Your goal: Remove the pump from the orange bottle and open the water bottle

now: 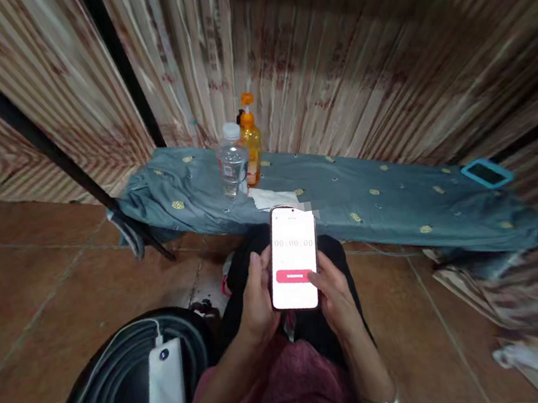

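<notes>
A smartphone (297, 291) with a bright white screen is held upright over my lap. Its display reads 00:00:00 above a wide red button. My left hand (257, 301) grips the phone's left edge, with the thumb along the side. On the opposite edge, my right hand (335, 289) is closed around the phone, its thumb touching the right end of the red button. The fingers behind the phone are hidden.
Ahead is a low bench with a grey-green patterned cloth (358, 191), bearing a clear bottle (233, 163), an orange pump bottle (252, 143), white paper (273, 198) and a blue-framed tablet (487, 173). A white power bank (166, 390) with a cable lies on a round black stool (96, 345).
</notes>
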{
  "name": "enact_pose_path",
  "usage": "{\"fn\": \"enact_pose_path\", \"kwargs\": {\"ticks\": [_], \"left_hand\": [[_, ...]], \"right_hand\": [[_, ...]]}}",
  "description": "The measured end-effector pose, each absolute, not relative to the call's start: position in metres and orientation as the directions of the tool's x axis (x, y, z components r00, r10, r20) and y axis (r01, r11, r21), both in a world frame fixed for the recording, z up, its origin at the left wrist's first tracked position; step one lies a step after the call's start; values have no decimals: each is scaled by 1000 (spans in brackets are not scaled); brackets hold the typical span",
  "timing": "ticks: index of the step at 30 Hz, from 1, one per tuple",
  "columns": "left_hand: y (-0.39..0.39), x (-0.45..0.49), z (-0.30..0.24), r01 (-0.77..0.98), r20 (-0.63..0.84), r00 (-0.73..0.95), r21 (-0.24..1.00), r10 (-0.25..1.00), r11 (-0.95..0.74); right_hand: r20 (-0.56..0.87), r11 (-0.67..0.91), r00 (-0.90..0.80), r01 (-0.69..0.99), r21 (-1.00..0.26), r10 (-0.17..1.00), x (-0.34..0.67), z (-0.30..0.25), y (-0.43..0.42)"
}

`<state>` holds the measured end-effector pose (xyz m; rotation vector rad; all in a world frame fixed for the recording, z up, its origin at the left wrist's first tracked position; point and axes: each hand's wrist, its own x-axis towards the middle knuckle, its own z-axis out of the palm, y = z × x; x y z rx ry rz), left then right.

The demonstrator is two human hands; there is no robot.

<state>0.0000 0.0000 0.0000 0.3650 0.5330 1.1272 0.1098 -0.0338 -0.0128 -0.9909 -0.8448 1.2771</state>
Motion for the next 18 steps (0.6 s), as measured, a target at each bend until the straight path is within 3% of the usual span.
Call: {"fn": "enact_pose_path", "kwargs": {"ticks": [18], "left_hand": [[0, -1, -1, -755, -190, 329, 536, 925, 378]], "right_hand": [[-35, 13, 118, -384, -923, 992, 111, -10, -32]]}}
